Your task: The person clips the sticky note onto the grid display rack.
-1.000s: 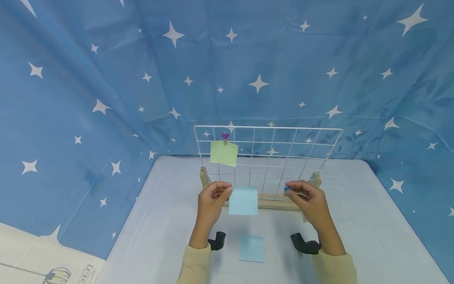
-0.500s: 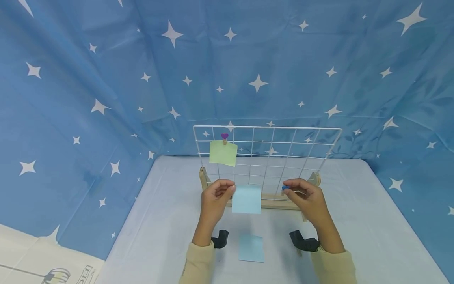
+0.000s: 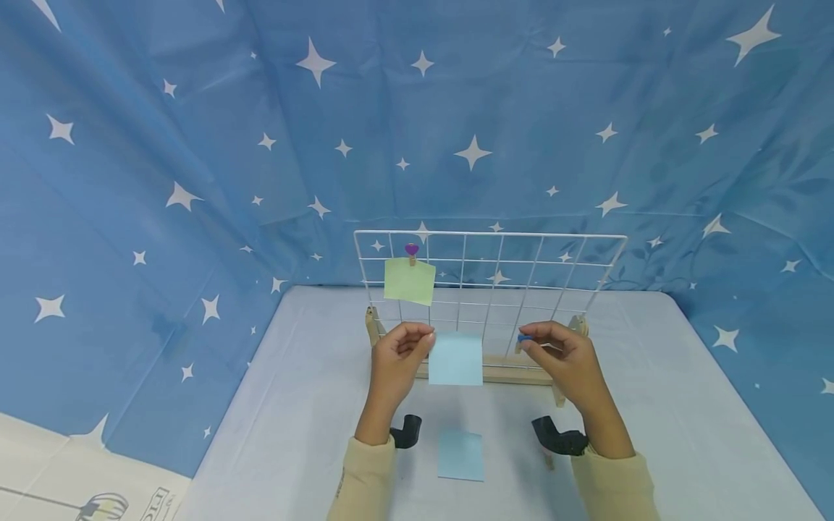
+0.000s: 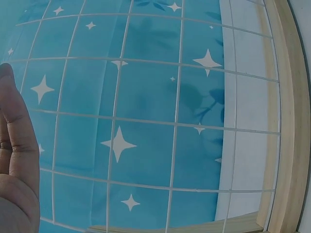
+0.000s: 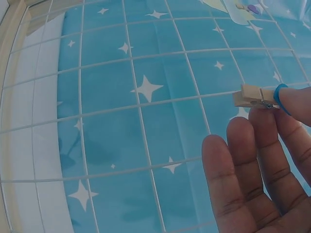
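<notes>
My left hand (image 3: 396, 358) pinches the left upper edge of a light blue sticky note (image 3: 455, 359), holding it upright in front of the lower part of a white wire grid (image 3: 554, 236). In the left wrist view only some fingers (image 4: 22, 128) show; the note is out of sight there. To the right, my right hand (image 3: 573, 365) pinches a small wooden clothespin (image 5: 255, 96) with a blue ornament at its finger end. The clothespin's free tip points toward the left in the right wrist view, apart from the note.
A purple heart clothespin (image 3: 412, 250) clips a green sticky note (image 3: 409, 281) to the grid's upper left. A wooden base (image 3: 508, 374) carries the grid. On the white table lie another blue sticky note (image 3: 460, 456) and a small wooden piece (image 3: 549, 460), partly hidden by the black wrist mount (image 3: 557, 439).
My left hand has shifted right and slightly up with the blue sticky note. The right hand has risen a little, still holding the clothespin.
</notes>
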`<state>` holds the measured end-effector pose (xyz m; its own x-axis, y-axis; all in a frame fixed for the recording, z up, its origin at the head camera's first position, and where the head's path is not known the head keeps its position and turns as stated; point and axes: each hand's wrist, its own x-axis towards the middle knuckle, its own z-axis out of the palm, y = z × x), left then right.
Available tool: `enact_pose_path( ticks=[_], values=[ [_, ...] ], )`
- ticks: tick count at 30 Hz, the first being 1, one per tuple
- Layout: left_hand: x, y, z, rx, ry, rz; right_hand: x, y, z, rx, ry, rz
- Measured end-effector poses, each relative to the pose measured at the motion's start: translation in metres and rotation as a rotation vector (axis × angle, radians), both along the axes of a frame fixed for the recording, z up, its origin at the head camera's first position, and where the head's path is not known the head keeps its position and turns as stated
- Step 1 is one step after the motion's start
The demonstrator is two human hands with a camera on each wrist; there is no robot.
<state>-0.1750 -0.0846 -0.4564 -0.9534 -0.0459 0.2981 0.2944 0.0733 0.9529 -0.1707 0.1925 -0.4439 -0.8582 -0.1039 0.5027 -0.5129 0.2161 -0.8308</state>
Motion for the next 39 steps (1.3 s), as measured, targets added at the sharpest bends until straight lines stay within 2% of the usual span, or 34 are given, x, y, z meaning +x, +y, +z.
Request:
enact_pose_path(
  ticks=[21,39],
  values=[
    [-0.006,0.003,0.007,-0.025,0.027,-0.003,-0.006,-0.001,0.013,0.010,0.015,-0.011],
    [-0.010,0.004,0.016,-0.002,0.050,-0.012,-0.008,-0.002,0.018,-0.005,0.047,0.004]
  ],
)
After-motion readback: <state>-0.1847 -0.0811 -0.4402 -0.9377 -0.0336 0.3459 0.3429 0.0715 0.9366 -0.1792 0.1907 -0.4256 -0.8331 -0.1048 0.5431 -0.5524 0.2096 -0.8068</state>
